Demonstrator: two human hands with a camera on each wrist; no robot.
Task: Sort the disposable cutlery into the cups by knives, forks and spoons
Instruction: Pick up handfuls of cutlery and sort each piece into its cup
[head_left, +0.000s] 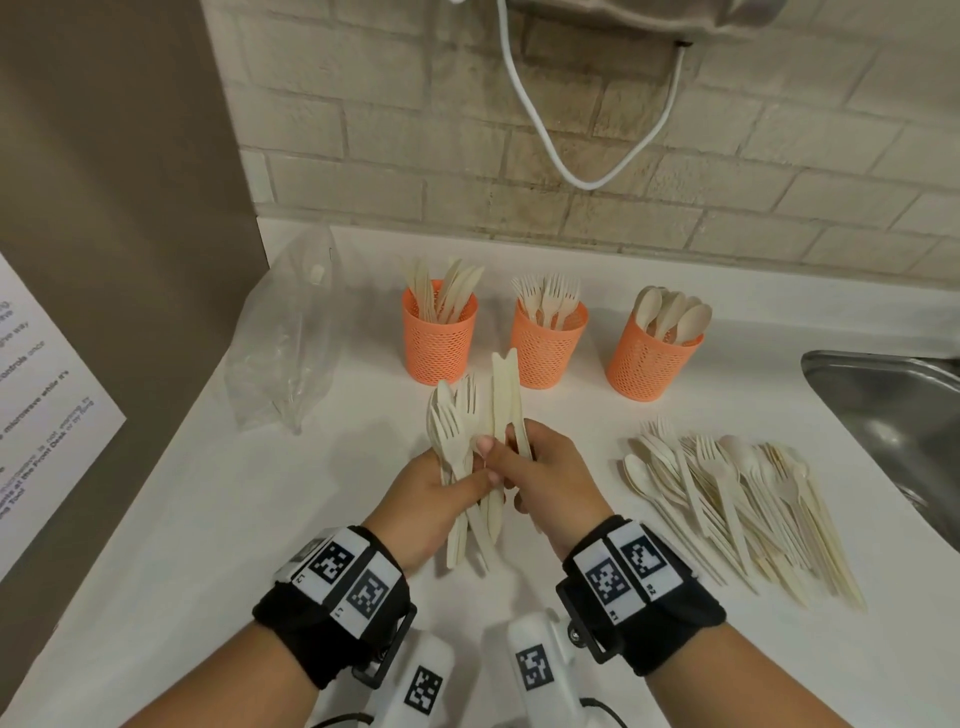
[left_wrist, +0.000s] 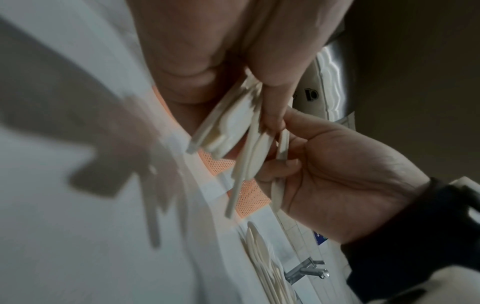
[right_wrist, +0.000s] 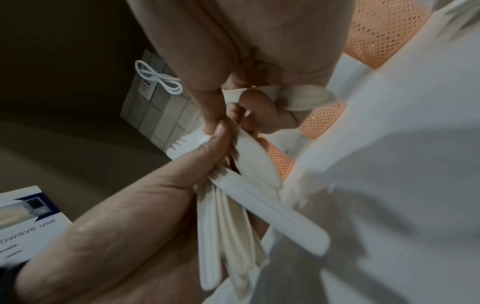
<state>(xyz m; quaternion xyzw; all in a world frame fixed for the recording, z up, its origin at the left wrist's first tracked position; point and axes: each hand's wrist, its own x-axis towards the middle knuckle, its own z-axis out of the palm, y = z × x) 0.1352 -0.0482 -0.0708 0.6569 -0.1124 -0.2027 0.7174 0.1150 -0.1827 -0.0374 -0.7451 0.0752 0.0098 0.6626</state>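
Three orange mesh cups stand in a row at the back: the left cup holds knives, the middle cup forks, the right cup spoons. Above the counter in front of them, my left hand grips a mixed bundle of forks and spoons, heads up. My right hand pinches a few knives that stand out of the same bundle. The right wrist view shows a knife blade and the bundle's handles fanning below the left hand. A loose pile of cutlery lies on the right.
A crumpled clear plastic bag lies at the back left beside a brown wall panel. A steel sink sits at the right edge, just past the pile. A white cable hangs on the brick wall.
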